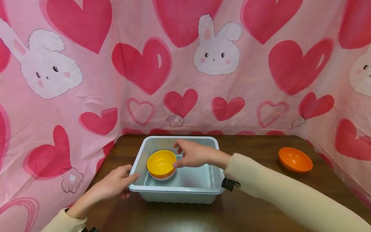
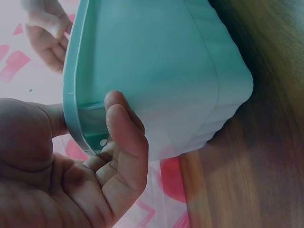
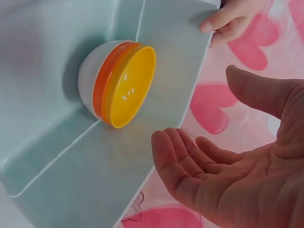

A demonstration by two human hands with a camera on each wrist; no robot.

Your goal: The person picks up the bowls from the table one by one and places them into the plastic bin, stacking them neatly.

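A pale blue-grey plastic basin [image 1: 176, 190] stands on the table, and my left hand [image 1: 114, 183] grips its left rim. The thumb lies over the rim while the fingers curl underneath, as the left wrist view shows. Inside the basin, toward its left side, sits a nested stack: a yellow bowl [image 1: 161, 162] on top, an orange bowl [image 3: 105, 78] in the middle and a white bowl [image 3: 90, 71] at the bottom. Over the basin, just right of the stack, hovers my right hand [image 1: 195, 154], fingers loosely bent and thumb apart, holding nothing.
Another orange bowl [image 1: 295, 160] rests by itself on the right side of the dark wooden table [image 1: 252, 206]. A pink cloth [image 1: 179, 74] printed with hearts and rabbits hangs behind the table and along both sides.
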